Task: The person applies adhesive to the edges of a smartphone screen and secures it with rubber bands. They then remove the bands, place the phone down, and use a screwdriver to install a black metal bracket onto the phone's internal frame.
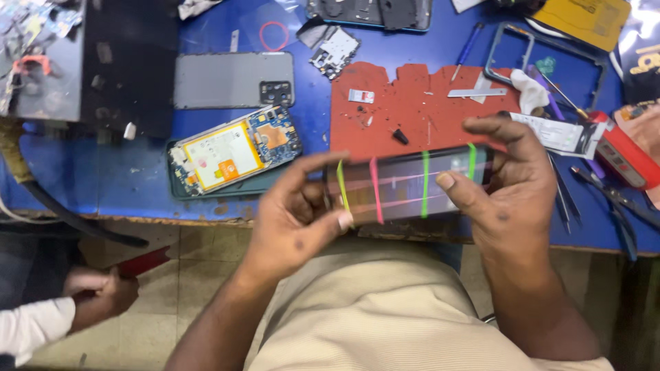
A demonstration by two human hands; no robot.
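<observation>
The left hand point(295, 213) and the right hand point(509, 182) grasp a dark phone point(412, 182) by its two short ends, above the front edge of the blue table point(117, 182) and over the person's lap. The left thumb lies across the glass at one end; the right thumb presses on the glass near the other end, with the fingers curled over the top edge. Four rubber bands point(376, 190) circle the phone crosswise: a yellow-green one and a pink one nearer the left hand, and two green ones nearer the right hand.

Behind the phone lies a red mat point(412, 103) with a small black part and a small white part on it. To the left of the phone rests an opened phone point(234, 148) with its yellow battery and circuit board exposed, and beyond that a grey back cover point(230, 79). To the right of the phone lie tweezers point(560, 196) and a red tool point(622, 154). Far to the lower left of the phone, another person's hand point(103, 295) in a white sleeve rests apart from the work.

Risk: the phone is held over the table edge by its ends alone, so a slip of either grip would likely drop it into the lap or onto the floor. Thumb pressure on the glass could shift it under the bands; a band rolled toward an end could snap off.
</observation>
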